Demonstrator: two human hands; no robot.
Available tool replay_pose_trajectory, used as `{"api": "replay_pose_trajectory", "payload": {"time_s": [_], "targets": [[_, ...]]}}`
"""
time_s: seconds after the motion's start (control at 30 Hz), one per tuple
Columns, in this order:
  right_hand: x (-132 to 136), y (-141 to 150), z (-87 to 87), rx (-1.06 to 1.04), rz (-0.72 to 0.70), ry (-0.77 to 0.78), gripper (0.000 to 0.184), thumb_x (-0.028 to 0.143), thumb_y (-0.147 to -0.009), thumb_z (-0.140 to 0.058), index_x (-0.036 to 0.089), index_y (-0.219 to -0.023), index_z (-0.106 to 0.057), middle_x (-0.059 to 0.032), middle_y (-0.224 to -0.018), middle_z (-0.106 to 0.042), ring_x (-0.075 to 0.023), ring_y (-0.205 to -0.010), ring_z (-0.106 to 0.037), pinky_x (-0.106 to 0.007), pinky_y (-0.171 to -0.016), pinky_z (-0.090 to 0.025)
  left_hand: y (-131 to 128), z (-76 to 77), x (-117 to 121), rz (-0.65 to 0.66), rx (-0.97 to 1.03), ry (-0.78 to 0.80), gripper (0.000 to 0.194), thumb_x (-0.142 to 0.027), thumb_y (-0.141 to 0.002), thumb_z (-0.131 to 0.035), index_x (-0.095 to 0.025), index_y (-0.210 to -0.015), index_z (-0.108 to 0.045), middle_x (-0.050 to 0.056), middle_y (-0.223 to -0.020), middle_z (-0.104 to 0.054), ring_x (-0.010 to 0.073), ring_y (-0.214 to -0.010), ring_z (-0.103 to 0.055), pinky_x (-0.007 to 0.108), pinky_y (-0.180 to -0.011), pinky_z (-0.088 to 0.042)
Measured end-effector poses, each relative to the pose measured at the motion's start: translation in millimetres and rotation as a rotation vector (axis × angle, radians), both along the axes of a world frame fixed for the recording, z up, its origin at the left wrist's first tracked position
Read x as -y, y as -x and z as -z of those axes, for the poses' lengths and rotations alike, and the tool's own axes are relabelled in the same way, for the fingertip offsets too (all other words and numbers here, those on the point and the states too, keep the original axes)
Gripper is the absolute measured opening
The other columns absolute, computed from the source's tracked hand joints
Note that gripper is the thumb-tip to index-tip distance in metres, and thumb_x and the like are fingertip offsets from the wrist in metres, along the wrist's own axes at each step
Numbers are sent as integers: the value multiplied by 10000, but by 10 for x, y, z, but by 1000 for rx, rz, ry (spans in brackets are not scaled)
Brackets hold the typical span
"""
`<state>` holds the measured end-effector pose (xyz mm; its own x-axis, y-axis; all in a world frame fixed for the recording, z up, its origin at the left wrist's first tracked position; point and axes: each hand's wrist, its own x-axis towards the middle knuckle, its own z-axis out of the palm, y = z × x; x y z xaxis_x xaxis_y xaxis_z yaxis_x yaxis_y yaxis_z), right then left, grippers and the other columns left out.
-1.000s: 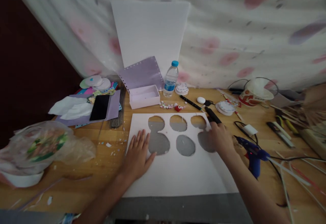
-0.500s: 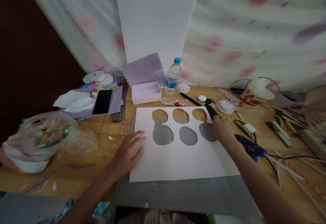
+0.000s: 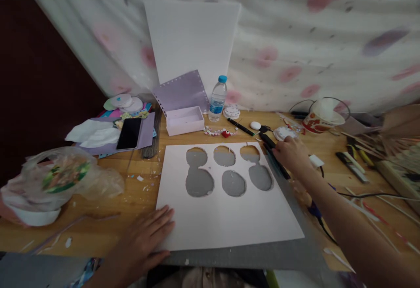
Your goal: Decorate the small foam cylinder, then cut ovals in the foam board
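Note:
A white board (image 3: pixel 229 218) with several rounded holes cut through it lies on a grey mat (image 3: pixel 243 257). My left hand (image 3: pixel 144 240) rests flat, fingers stretched out, on the board's lower left edge. Just past the board's upper right corner is my right hand (image 3: pixel 292 154), its fingers bent and closed at the near end of a black tool (image 3: pixel 267 139). The fingers hide that end, and the tool's kind is unclear. A second dark, long object (image 3: pixel 278 165) lies under that hand on the mat. White discs (image 3: pixel 284 132) are stacked just behind the fingers.
A water bottle (image 3: pixel 218 100), an open white box (image 3: pixel 184 123), and a black pen (image 3: pixel 240 127) stand or lie behind the board. On the left are a phone (image 3: pixel 129 133) and a plastic bag (image 3: pixel 65 178). Cables, a cutter (image 3: pixel 351 168) and a paper tub (image 3: pixel 321 117) are at right.
The board has slid toward me and slightly left, baring mat along its right side and behind its holes. My left hand came nearer with it; my right hand is now off the board.

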<state>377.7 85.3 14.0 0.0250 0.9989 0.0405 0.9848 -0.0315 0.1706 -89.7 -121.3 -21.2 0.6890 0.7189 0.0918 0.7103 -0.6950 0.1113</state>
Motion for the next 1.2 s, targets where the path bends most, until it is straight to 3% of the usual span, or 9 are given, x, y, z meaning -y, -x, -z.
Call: {"api": "replay_pose_trajectory", "payload": {"time_s": [0.27,0.5,0.57,0.67,0.7,0.83,0.97,1.1,1.2], "targets": [[-357,121,246,24,37,175,297,240,-868,-526,11,-902,-713,-269,-946,-664,-328,-919,-636,-372,-744,-438,-50,-37,127,21,-4,-74,472,-370,-823,-645,-203,-1260,-581,73,-1399,-512,273,-1249,-530,385,-943,-543],[-316,106,-62,-84,37,-18,318,330,-875,-545,67,-1045,-599,-213,-1011,-633,-305,-913,-605,-350,-704,-418,-297,10,10,-23,46,-10,502,-359,-865,-610,-211,-1336,-516,71,-1433,-477,271,-1310,-463,409,-1004,-504],[-123,155,-177,-306,73,-213,338,417,-874,-535,112,-1014,-570,-147,-875,-628,-270,-792,-584,-342,-645,-400,-423,26,-85,-48,85,3,489,-345,-874,-599,-197,-1332,-517,82,-1433,-477,274,-1318,-452,425,-1009,-501],[315,325,-256,-1067,137,-422,316,480,-758,-657,203,-841,-527,-4,-665,-506,-170,-583,-464,-288,-539,-350,-584,69,-255,-81,124,23,468,-318,-873,-600,-182,-1315,-527,92,-1433,-477,279,-1331,-435,458,-1015,-494],[479,411,-242,-1381,151,-359,330,482,-724,-686,219,-788,-497,24,-633,-458,-145,-550,-424,-271,-513,-333,-625,84,-311,-89,137,36,464,-316,-869,-607,-177,-1306,-534,98,-1425,-486,281,-1330,-435,465,-1015,-493],[1039,855,12,-1632,112,-73,395,553,-803,-553,229,-637,-400,61,-518,-332,-110,-446,-343,-249,-423,-315,-747,58,-464,-121,196,112,430,-313,-860,-617,-174,-1263,-561,119,-1406,-505,295,-1323,-439,495,-1024,-471],[1329,1221,272,-2080,118,171,381,529,-820,-596,196,-678,-479,64,-541,-356,-79,-449,-318,-210,-417,-250,-903,-218,-458,-181,402,275,428,-346,-882,-585,-201,-1281,-522,121,-1384,-514,250,-1255,-505,434,-1020,-462],[1460,1392,186,-2059,-207,295,281,461,-865,-592,181,-839,-593,19,-672,-499,-94,-534,-437,-226,-497,-335,-1114,-549,-407,-189,526,510,339,-431,-917,-529,-194,-1160,-538,44,-981,-675,148,-831,-646,249,-716,-521],[1523,1501,14,-1951,-377,466,268,437,-840,-635,184,-785,-564,34,-639,-480,-83,-529,-410,-216,-495,-309,-1264,-661,-369,-93,330,411,334,-462,-962,-417,-179,-872,-569,11,-735,-655,164,-666,-633,251,-586,-448]]}}
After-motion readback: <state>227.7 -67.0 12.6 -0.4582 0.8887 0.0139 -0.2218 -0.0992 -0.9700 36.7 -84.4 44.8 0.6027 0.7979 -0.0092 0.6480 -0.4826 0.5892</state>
